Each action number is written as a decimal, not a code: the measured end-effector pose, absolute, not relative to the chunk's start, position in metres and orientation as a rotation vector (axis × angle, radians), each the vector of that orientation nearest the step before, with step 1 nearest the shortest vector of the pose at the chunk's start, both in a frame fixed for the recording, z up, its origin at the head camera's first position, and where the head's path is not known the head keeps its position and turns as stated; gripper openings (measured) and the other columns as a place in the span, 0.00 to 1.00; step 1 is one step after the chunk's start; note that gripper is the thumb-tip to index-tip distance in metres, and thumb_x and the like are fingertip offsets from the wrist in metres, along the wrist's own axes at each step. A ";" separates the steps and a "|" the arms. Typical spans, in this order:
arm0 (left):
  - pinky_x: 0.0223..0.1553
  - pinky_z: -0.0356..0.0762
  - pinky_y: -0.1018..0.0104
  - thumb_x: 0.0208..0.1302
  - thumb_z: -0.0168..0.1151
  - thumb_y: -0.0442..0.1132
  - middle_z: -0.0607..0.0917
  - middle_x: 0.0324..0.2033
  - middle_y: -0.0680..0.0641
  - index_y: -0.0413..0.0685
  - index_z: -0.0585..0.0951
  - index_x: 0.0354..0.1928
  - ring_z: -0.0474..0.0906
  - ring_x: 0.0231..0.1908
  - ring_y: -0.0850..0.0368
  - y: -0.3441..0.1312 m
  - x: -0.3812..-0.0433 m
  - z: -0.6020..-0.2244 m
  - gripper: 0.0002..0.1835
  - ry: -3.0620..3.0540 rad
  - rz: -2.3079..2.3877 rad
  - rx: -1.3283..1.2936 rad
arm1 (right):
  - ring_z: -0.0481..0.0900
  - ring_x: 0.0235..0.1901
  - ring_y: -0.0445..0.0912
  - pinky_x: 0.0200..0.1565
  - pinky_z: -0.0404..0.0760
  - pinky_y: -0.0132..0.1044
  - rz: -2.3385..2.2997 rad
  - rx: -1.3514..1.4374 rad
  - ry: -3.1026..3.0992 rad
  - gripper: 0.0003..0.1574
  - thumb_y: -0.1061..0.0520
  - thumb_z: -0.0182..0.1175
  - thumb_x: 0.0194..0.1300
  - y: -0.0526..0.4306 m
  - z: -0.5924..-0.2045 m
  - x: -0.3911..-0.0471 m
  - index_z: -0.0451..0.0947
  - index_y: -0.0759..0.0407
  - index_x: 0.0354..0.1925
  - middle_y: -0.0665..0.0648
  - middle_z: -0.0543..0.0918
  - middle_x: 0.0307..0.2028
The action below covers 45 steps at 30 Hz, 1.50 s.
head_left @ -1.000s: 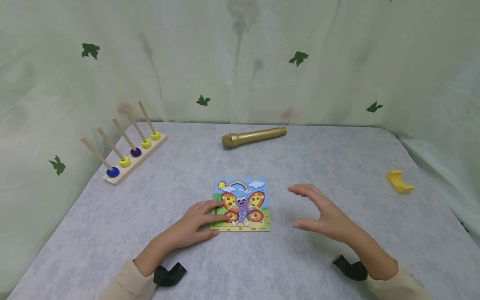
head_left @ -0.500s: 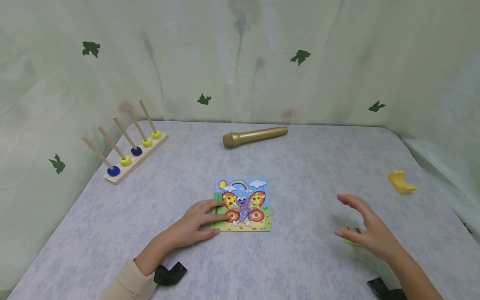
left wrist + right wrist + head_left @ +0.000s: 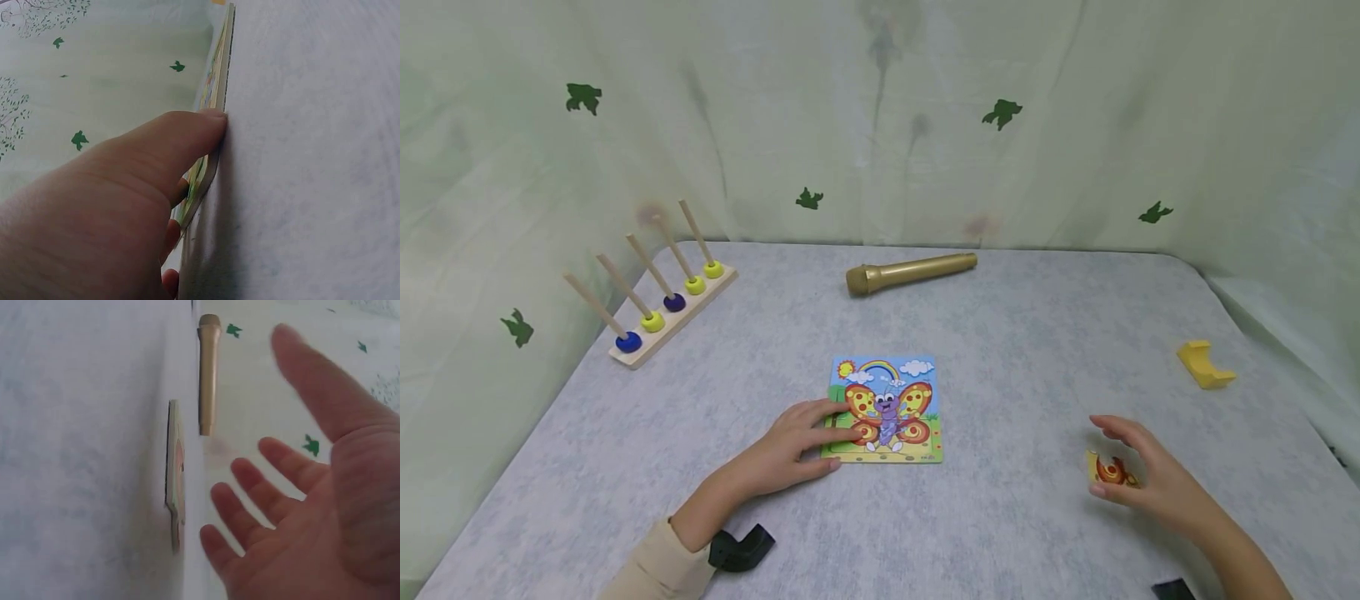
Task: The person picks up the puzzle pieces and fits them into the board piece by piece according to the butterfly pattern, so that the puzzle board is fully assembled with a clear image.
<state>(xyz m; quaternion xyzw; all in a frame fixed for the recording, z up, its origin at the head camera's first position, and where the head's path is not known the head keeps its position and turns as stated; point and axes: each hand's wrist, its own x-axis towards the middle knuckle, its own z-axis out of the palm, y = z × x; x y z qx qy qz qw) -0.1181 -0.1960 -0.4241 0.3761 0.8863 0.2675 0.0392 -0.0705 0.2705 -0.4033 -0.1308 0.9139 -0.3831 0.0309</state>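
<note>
A square butterfly jigsaw puzzle (image 3: pixel 917 375) lies flat on the table in the head view. My left hand (image 3: pixel 793 446) rests on its left side with fingers outstretched, covering part of the picture. In the left wrist view, the thumb (image 3: pixel 200 128) touches the puzzle's edge. To the right lies a loose puzzle piece (image 3: pixel 1108 472), yellow with a red swirl. Over it hovers my right hand (image 3: pixel 1165 483), thumb and fingers spread apart around the piece and holding nothing. From the right wrist, the piece (image 3: pixel 175 469) is seen edge-on, apart from the fingers.
A gold microphone (image 3: pixel 913 273) lies behind the puzzle. At the back left stands a wooden peg stacker (image 3: pixel 673 321) with blue and yellow rings. A yellow curved block (image 3: pixel 1204 365) sits far right. A pale curtain (image 3: pixel 880 150) hangs behind the table.
My right hand has moved right and toward the table's front, then lowered over the loose piece, which has come into view. My left hand has stayed on the puzzle.
</note>
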 end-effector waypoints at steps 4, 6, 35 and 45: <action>0.57 0.49 0.44 0.60 0.57 0.49 0.63 0.62 0.49 0.62 0.74 0.57 0.53 0.62 0.46 -0.196 -0.118 -0.423 0.21 2.713 0.821 1.150 | 0.61 0.53 0.49 0.49 0.59 0.23 -1.122 -0.327 2.784 0.50 0.47 0.69 0.47 0.278 -0.410 -0.070 0.56 0.58 0.63 0.60 0.62 0.58; 0.57 0.49 0.44 0.60 0.57 0.49 0.63 0.62 0.49 0.62 0.74 0.57 0.53 0.62 0.46 -0.196 -0.118 -0.423 0.21 2.715 0.819 1.147 | 0.60 0.54 0.53 0.46 0.53 0.14 -1.110 -0.320 2.776 0.50 0.46 0.69 0.47 0.281 -0.413 -0.071 0.57 0.60 0.62 0.61 0.62 0.58; 0.56 0.49 0.43 0.60 0.57 0.49 0.63 0.61 0.49 0.63 0.73 0.58 0.52 0.62 0.46 -0.195 -0.117 -0.422 0.22 2.714 0.807 1.132 | 0.65 0.43 0.33 0.43 0.58 0.13 -0.999 -0.492 2.944 0.30 0.51 0.70 0.45 0.288 -0.422 -0.070 0.75 0.57 0.48 0.54 0.73 0.44; 0.57 0.49 0.43 0.60 0.57 0.50 0.63 0.61 0.49 0.63 0.74 0.57 0.53 0.62 0.46 -0.195 -0.118 -0.423 0.22 2.722 0.805 1.152 | 0.71 0.42 0.44 0.42 0.68 0.25 -0.919 -0.503 2.970 0.28 0.50 0.69 0.47 0.279 -0.415 -0.072 0.75 0.57 0.47 0.53 0.75 0.43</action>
